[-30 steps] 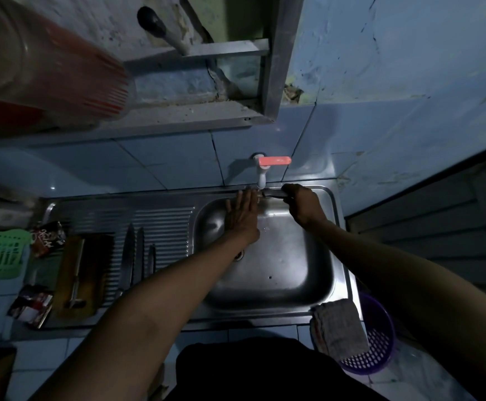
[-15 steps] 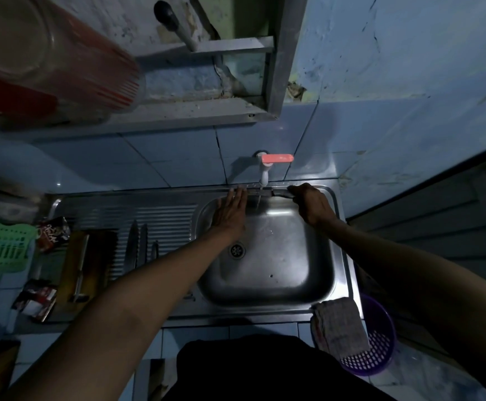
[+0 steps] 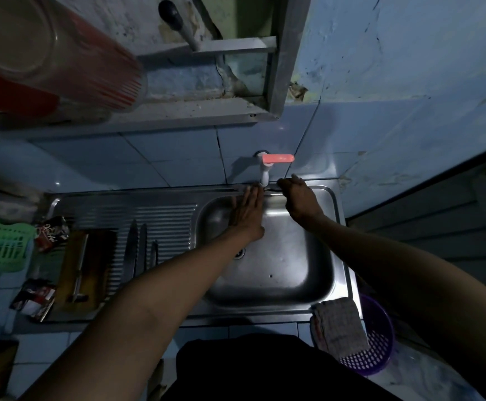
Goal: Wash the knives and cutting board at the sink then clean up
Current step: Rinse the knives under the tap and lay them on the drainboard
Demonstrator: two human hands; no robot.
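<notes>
At frame centre, your left hand (image 3: pixel 247 211) lies flat-fingered under the tap (image 3: pixel 264 172); your right hand (image 3: pixel 299 198) grips, apparently, a knife (image 3: pixel 271 191) there.

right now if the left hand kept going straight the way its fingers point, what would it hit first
The left hand lies flat with its fingers pointing at the back of the sink. Going straight on, it would probably first meet the white tap spout just beyond its fingertips, then the tiled wall. Depth is hard to judge here.

Knives (image 3: pixel 137 246) beside cutting board (image 3: pixel 87 267)
</notes>
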